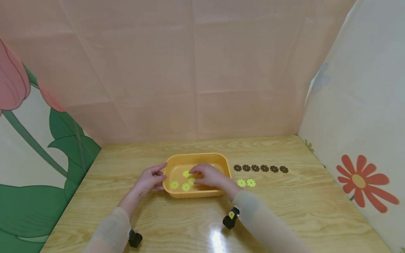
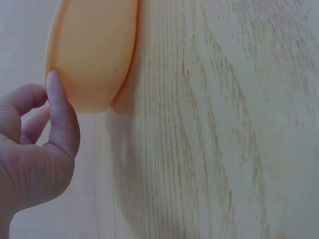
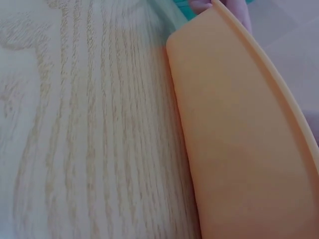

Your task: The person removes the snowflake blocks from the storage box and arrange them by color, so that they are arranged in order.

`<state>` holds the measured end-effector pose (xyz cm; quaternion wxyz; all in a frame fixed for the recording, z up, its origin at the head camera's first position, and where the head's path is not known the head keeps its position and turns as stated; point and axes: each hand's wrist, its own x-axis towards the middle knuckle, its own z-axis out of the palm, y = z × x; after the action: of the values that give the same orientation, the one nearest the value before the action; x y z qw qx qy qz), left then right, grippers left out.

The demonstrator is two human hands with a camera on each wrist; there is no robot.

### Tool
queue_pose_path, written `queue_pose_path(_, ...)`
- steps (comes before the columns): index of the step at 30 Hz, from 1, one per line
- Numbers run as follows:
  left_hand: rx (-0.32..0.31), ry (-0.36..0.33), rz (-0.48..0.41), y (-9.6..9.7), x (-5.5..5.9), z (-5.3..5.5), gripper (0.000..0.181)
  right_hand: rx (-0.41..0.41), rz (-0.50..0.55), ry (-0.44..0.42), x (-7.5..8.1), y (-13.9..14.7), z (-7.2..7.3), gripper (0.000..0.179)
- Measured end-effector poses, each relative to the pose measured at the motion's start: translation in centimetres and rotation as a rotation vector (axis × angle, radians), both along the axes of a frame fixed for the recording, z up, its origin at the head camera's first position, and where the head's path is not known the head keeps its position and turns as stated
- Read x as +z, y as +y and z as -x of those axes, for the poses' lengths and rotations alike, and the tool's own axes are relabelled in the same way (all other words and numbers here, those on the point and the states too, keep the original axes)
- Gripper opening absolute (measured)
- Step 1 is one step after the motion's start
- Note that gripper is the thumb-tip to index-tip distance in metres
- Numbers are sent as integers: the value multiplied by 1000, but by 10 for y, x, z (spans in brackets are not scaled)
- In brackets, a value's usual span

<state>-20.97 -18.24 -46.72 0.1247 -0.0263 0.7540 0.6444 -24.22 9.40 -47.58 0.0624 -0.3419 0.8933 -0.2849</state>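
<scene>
A shallow yellow-orange plastic basin [image 1: 218,191] stands on the wooden table. My left hand [image 1: 149,180] is at its left end, with fingertips touching the rim; the left wrist view shows the thumb and fingers [image 2: 65,119] at the edge and outer wall. My right hand [image 1: 207,174] reaches over the near wall into the basin. Its fingers point down with a gap to the thumb, over yellow-green flower-shaped pieces [image 1: 186,187] on the basin's floor. Several such pieces lie there, one partly covered by the thumb. The right wrist view shows mainly the basin's outer wall [image 3: 239,124].
Right of the basin, several brown flower-shaped pieces [image 1: 264,168] lie in a row. Two yellow-green pieces [image 1: 246,182] lie side by side in front of that row. A pink cloth [image 1: 196,88] hangs behind the table [image 1: 177,225], with flower-printed cloths at both sides.
</scene>
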Motion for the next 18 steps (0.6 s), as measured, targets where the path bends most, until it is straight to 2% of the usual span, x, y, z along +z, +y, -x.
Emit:
queue_pose_path(12,9,-13,-12,1,1,-1,60,51,-23,-7,-5,-1,3,28)
queue_pose_path(18,-9,-2,-13,0,1,-1,59,59,-32,-7,-7,-1,5,29)
